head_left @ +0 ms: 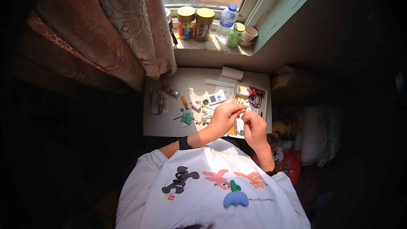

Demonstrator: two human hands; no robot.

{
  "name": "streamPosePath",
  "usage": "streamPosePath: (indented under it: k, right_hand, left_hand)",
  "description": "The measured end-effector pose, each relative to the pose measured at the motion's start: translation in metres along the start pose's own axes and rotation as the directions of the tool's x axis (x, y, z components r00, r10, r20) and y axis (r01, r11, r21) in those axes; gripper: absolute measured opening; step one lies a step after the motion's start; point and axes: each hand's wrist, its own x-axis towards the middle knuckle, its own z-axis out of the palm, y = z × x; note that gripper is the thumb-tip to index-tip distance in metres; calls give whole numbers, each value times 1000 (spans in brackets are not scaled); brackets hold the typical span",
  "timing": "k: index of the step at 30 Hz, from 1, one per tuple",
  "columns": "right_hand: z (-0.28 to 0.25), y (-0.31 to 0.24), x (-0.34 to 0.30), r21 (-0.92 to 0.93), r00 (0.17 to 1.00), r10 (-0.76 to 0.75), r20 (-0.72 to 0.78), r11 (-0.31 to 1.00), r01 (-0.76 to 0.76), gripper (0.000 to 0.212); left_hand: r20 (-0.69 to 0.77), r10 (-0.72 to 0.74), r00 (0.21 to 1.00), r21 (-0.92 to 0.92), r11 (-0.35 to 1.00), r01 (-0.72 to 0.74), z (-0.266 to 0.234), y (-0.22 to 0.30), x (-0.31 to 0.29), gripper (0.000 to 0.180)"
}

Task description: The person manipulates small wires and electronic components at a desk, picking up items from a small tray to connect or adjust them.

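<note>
Above the right part of the small white table, my left hand and my right hand are close together. The fingertips of each are pinched, and whatever lies between them is too small to make out. Beneath and beside the hands is a shallow tray of small items, including a black coiled cable and a white labelled container. A white remote control lies just beyond my left hand. Left of that hand are a green textured piece, an orange stick-like item and several tiny parts.
Two yellow-lidded jars, a water bottle, a green jar and a cup stand on the windowsill. A white roll lies at the table's far edge. Curtains hang at the left; bags sit at the right.
</note>
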Motion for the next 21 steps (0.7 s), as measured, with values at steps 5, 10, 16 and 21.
streamPosePath:
  k: [5,10,16,21]
  right_hand:
    - [8,-6,6,-152,986,-168,17,974,168,21]
    - [11,3,3,-152,979,-163,120,972,180,18]
    - [26,10,-4,243,961,251,-112,945,-219,10]
    - [28,9,-3,458,888,456,-50,801,-385,8]
  left_hand:
    - [-38,8,999,18,1000,-8,1,-7,-1,15]
    - [-14,-156,988,-93,984,154,-3,-10,-2,14]
    - [-36,-221,975,-197,958,210,-5,-8,-3,15]
    - [-61,-205,977,-192,963,190,-2,-15,-5,16]
